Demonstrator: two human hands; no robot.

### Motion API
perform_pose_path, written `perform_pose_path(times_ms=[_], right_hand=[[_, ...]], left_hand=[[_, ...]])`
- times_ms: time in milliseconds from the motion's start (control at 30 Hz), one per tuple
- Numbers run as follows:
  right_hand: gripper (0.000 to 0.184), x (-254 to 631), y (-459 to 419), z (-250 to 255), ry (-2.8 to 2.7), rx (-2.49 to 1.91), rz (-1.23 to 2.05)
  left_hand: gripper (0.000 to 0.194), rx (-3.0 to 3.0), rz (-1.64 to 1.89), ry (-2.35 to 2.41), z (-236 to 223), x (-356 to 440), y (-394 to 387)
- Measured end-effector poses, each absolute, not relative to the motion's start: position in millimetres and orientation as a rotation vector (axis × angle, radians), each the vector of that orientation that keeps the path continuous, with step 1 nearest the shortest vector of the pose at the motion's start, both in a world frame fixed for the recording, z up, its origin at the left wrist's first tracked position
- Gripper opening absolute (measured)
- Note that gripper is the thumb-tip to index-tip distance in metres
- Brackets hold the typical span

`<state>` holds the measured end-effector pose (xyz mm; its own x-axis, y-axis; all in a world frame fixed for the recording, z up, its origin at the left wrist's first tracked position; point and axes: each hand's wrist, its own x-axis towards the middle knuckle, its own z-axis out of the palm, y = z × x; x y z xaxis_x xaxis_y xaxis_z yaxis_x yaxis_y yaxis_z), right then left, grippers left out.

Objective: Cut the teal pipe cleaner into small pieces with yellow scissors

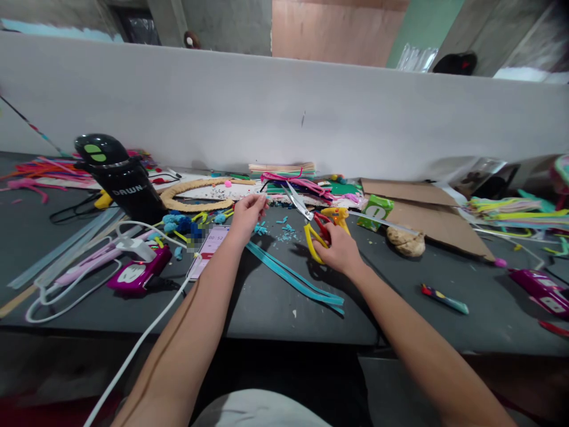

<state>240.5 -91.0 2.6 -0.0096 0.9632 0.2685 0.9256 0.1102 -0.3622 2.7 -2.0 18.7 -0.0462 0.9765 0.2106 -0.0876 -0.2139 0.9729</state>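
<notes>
My right hand (336, 248) grips scissors (299, 200) by their red and yellow handles, with the blades parted and pointing up and to the left. My left hand (249, 214) is closed in a pinch left of the blades; whatever its fingertips hold is too small to make out. Below and between the hands lie long blue pipe cleaners (293, 277) on the dark table. Short blue cut bits (287, 231) are scattered near the blades. A yellow glue gun (336, 214) rests just behind my right hand.
A black tumbler (122, 184), purple power adapter (140, 273) and white cable (146, 335) are on the left. A phone (208, 252) lies beside my left forearm. A tan ring (171, 198), pink pipe cleaners (302, 182), green box (376, 212), cardboard (440, 228) and cutter (444, 298) lie around.
</notes>
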Motion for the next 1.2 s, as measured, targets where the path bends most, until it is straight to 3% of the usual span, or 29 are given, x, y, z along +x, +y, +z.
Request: perform_pose_path(times_ms=[167,600,1200], right_hand=[[0.05,245.9,-93.3,9.0,-1.991,-1.898,0.057],[0.05,247.1,-90.8,8.5,-2.047,-1.945,0.094],[0.05,249.4,-88.6,6.7,-2.056,-1.947,0.124]], left_hand=[[0.031,1.406,1.478,1.114,15.1,-2.7,3.5],[0.026,1.811,1.462,1.292,17.3,-7.8,0.6],[0.028,1.81,1.416,1.237,10.7,-2.3,0.0]])
